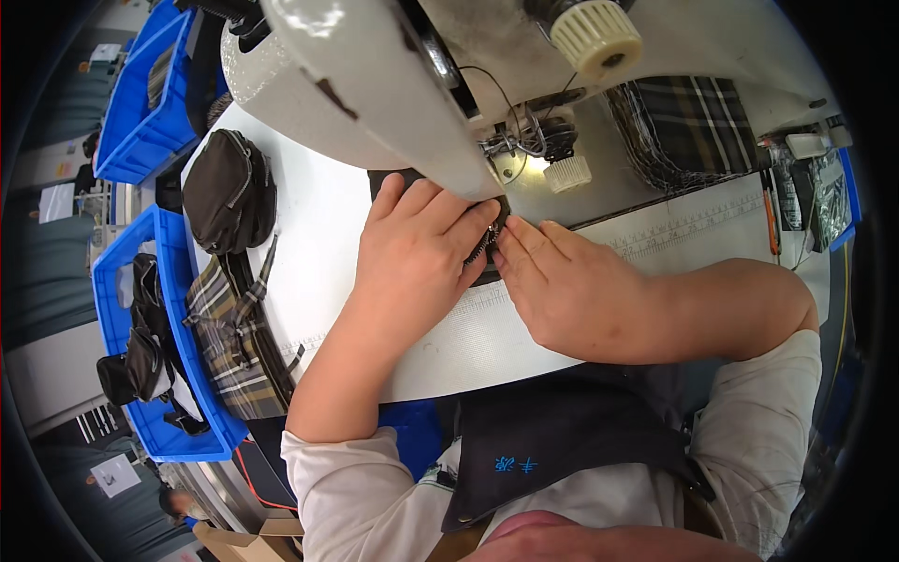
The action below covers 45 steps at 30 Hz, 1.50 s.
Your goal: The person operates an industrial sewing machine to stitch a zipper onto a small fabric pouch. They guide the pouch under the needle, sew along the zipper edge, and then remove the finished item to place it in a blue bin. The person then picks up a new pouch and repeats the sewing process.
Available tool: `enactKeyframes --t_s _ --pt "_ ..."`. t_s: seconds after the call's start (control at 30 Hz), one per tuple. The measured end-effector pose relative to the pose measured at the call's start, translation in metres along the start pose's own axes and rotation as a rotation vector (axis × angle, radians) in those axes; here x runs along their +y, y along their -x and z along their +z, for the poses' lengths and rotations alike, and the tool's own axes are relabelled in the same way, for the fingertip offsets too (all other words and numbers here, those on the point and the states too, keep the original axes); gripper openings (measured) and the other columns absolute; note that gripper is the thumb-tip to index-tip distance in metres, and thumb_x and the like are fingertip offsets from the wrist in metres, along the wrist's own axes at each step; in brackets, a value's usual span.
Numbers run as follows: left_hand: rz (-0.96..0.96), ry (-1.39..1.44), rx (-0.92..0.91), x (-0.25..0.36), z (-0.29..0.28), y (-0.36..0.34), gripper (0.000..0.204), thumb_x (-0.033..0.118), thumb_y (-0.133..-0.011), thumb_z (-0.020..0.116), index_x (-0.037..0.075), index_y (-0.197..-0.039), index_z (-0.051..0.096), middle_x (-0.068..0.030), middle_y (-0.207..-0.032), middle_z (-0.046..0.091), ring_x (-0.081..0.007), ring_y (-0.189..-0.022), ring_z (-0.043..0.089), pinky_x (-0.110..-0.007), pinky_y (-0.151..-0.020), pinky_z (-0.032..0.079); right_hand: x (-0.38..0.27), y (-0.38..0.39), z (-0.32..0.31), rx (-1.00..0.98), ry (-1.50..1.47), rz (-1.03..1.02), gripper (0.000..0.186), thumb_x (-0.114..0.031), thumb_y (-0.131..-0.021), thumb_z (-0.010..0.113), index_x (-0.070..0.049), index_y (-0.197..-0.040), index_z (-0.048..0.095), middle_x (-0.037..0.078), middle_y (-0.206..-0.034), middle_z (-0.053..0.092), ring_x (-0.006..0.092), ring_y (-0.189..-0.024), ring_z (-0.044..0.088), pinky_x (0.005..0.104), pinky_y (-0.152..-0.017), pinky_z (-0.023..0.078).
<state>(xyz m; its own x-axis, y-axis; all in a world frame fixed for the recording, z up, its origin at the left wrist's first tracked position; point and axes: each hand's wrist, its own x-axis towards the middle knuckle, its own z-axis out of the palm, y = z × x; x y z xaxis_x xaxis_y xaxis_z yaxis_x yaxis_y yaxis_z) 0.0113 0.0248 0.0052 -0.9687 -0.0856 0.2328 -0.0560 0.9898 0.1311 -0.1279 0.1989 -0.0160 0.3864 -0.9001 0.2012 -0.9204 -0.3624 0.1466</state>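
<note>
A dark fabric piece with a zipper (484, 247) lies on the white bed under the head of a sewing machine (375, 84). My left hand (412, 248) grips its left side, forefinger and thumb closing around the zipper part while the other fingers spread over the cloth. From the right, my right hand (571, 286) pinches the edge with its fingers pressed together. Both hands' fingertips nearly meet just below the needle area, and they cover most of the piece. The needle itself is hidden behind the machine head.
A dark zippered pouch (229, 192) and plaid fabric (239, 342) lie at the left. Beyond them stand blue bins (169, 225) with dark pieces. Stacked plaid panels (698, 126) sit right of the needle area. An orange-handled tool (772, 223) and a blue tray (850, 187) are far right.
</note>
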Motion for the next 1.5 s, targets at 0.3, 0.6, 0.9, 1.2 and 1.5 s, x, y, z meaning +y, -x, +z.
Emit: enactKeyframes --t_s 0.3,0.6,0.9,1.2,1.5 --pt "-0.011 0.042 0.025 0.001 0.0 0.002 0.049 0.005 -0.065 0.085 0.009 -0.113 0.078 -0.0019 -0.117 0.073 -0.0242 -0.109 0.069 -0.038 -0.094 0.057 0.001 -0.002 -0.002 0.008 -0.027 -0.004 0.035 -0.01 -0.087 0.069 0.015 -0.111 0.073 0.03 -0.113 0.074 0.0422 -0.112 0.071 0.0464 -0.096 0.058" --pt "-0.048 0.07 0.042 0.006 0.002 0.002 0.046 0.006 -0.072 0.083 0.008 -0.117 0.078 -0.0032 -0.119 0.073 -0.0228 -0.107 0.071 -0.034 -0.09 0.059 0.004 -0.001 0.002 0.067 -0.046 -0.01 0.048 -0.01 -0.079 0.069 0.021 -0.116 0.069 0.036 -0.114 0.072 0.0414 -0.107 0.072 0.0424 -0.089 0.059" --pt "-0.108 0.038 0.067 -0.006 0.015 -0.005 0.041 0.014 -0.081 0.082 0.01 -0.122 0.077 -0.0005 -0.122 0.074 -0.0254 -0.101 0.073 -0.035 -0.084 0.06 0.011 -0.008 0.006 0.144 -0.028 0.074 0.029 -0.007 -0.091 0.067 0.017 -0.108 0.071 0.032 -0.109 0.073 0.0388 -0.101 0.072 0.0435 -0.087 0.06" --pt "-0.308 0.411 0.026 -0.02 0.007 -0.003 0.027 0.016 -0.092 0.077 0.009 -0.118 0.071 -0.0097 -0.115 0.075 -0.0277 -0.093 0.074 -0.037 -0.079 0.059 0.02 -0.009 0.005 0.125 0.021 0.06 0.03 -0.008 -0.091 0.067 0.014 -0.111 0.072 0.026 -0.111 0.074 0.0343 -0.107 0.07 0.0381 -0.089 0.057" --pt "-0.32 0.354 0.121 -0.025 0.016 0.003 0.018 0.0 -0.091 0.064 0.009 -0.104 0.072 -0.0096 -0.108 0.074 -0.031 -0.083 0.071 -0.039 -0.074 0.057 0.023 -0.008 0.009 0.137 -0.053 0.067 0.038 -0.012 -0.08 0.068 0.013 -0.109 0.074 0.028 -0.115 0.074 0.0309 -0.104 0.07 0.0369 -0.084 0.056"
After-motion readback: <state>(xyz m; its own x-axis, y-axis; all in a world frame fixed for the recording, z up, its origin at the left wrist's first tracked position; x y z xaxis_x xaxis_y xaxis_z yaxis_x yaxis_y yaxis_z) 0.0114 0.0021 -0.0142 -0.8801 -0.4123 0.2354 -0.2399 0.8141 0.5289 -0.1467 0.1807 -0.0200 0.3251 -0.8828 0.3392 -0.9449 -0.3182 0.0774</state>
